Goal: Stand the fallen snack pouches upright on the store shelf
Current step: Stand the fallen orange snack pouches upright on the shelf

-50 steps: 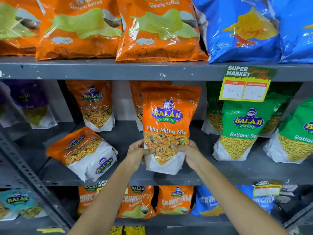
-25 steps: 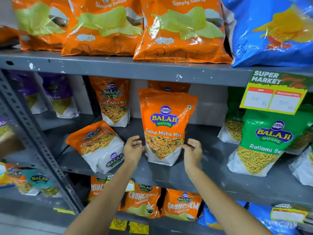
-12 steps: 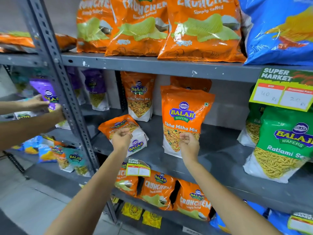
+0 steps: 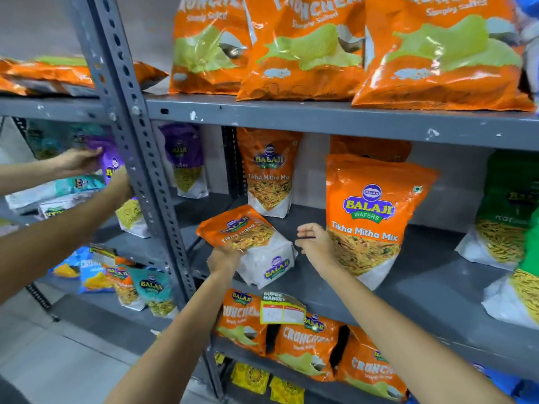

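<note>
Left hand presses, fingers curled, on the near edge of the fallen pouch, which lies tilted on the shelf just ahead of it; whether it truly grips I cannot tell. Right hand hangs loosely half-closed and empty, just right of that pouch, not touching it. Immediately right of this hand an upright pouch stands on the shelf.

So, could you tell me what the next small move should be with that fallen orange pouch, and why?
Probably close the right hand on the fallen Tikha Mitha Mix pouch and tip it upright. It lies tilted on the shelf with only the left hand on it, while the right hand hovers empty beside it.
</note>
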`<state>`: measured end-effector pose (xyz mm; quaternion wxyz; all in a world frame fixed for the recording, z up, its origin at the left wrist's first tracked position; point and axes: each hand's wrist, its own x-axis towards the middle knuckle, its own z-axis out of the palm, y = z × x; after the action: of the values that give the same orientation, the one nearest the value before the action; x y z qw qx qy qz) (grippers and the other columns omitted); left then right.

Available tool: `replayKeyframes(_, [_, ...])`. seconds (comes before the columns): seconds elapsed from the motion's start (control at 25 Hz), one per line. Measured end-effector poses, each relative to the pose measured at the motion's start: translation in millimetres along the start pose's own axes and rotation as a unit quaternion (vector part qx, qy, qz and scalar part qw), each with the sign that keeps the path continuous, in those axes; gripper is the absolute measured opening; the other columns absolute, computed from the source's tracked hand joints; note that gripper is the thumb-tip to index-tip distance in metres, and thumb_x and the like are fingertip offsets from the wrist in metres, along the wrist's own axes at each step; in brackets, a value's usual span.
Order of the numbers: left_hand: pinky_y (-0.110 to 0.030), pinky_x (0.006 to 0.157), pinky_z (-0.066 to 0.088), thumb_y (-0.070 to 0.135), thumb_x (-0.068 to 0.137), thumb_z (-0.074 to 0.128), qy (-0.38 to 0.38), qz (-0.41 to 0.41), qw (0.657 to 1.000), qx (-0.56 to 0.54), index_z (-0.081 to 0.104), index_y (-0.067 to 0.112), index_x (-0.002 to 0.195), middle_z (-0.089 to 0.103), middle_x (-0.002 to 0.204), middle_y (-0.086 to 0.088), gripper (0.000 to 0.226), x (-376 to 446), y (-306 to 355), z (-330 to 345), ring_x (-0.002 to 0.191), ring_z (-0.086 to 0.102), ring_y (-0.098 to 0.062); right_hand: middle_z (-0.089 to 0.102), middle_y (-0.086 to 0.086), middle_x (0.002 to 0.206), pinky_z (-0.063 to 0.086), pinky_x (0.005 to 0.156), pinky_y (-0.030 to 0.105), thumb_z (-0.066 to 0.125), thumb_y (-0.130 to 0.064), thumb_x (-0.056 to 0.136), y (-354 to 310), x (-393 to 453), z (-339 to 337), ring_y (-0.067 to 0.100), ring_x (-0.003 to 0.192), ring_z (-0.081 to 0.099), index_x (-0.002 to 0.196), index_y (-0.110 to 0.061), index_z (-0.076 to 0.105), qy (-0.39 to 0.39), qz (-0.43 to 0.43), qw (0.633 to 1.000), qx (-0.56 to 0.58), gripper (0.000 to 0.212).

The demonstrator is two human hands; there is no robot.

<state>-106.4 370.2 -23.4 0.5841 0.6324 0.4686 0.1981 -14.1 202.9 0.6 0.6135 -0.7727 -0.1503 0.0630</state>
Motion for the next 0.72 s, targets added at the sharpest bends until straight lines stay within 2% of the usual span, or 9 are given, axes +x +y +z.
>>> replayKeyframes(0.08, [-0.046,0.094,0.049,0.025,0.073,0.071,-0.057,-0.047,0.997,-0.018,0.054,0.004,0.116,0.056,0.126,-0.022,0.05,11.3,-5.4,-3.2,0.115,0.053,-0.039,0.064,0.014,0.106,0.045,0.076,0.032,0.065,-0.003,0.075,-0.8,16.9,18.6,0.027,0.099,0.059,0.102,-0.006,0.06,-0.01,0.033,0.998,-0.047,0.028])
replayKeyframes(0.16, [-0.045,0.084,0.049,0.03,0.072,0.073,-0.128,-0.099,0.986,-0.034,0.048,0.008,0.123,0.054,0.128,-0.018,0.06,20.0,-5.3,-6.0,0.113,0.053,-0.039,0.062,0.013,0.112,0.039,0.076,0.026,0.067,-0.012,0.076,-0.4,31.1,31.4,0.027,0.102,0.057,0.11,-0.006,0.058,-0.025,0.084,0.991,-0.096,0.036])
replayKeyframes(0.24, [-0.045,0.08,0.048,0.028,0.074,0.072,-0.182,-0.14,0.971,-0.068,0.044,0.008,0.126,0.055,0.126,-0.018,0.062,28.2,-2.6,-7.9,0.11,0.056,-0.039,0.059,0.014,0.109,0.037,0.074,0.027,0.067,-0.02,0.077,1.4,38.7,41.7,0.024,0.094,0.053,0.112,-0.005,0.056,-0.056,0.132,0.983,-0.114,0.039])
replayKeyframes(0.36, [-0.048,0.083,0.05,0.023,0.074,0.073,-0.231,-0.165,0.954,-0.095,0.047,0.007,0.123,0.058,0.124,-0.02,0.058,38.3,0.8,-9.1,0.104,0.059,-0.038,0.058,0.01,0.085,0.038,0.063,0.028,0.068,-0.032,0.077,3.4,45.4,50.4,0.019,0.072,0.053,0.097,-0.007,0.061,-0.085,0.204,0.971,-0.097,0.033])
replayKeyframes(0.44, [-0.05,0.08,0.051,0.019,0.069,0.078,-0.255,-0.169,0.945,-0.115,0.049,0.006,0.12,0.06,0.118,-0.019,0.06,41.5,0.7,-8.5,0.101,0.06,-0.038,0.063,0.008,0.076,0.043,0.056,0.024,0.069,-0.044,0.072,4.1,46.8,50.4,0.02,0.065,0.058,0.092,-0.011,0.062,-0.103,0.274,0.952,-0.087,0.039])
replayKeyframes(0.6, [-0.05,0.084,0.051,0.008,0.064,0.079,-0.294,-0.169,0.929,-0.148,0.051,0.005,0.122,0.062,0.113,-0.015,0.064,38.4,3.9,-10.1,0.103,0.059,-0.036,0.067,0.004,0.066,0.047,0.059,0.025,0.071,-0.054,0.06,5.1,52.1,49.5,0.019,0.067,0.062,0.07,-0.018,0.061,-0.133,0.335,0.929,-0.085,0.039])
replayKeyframes(0.72, [-0.051,0.09,0.048,0.003,0.065,0.078,-0.298,-0.165,0.928,-0.152,0.05,0.002,0.124,0.059,0.123,-0.017,0.066,37.6,4.7,-14.8,0.112,0.055,-0.038,0.068,0.004,0.068,0.049,0.061,0.026,0.075,-0.052,0.058,7.5,51.6,47.2,0.019,0.069,0.063,0.071,-0.016,0.062,-0.143,0.341,0.926,-0.074,0.041])
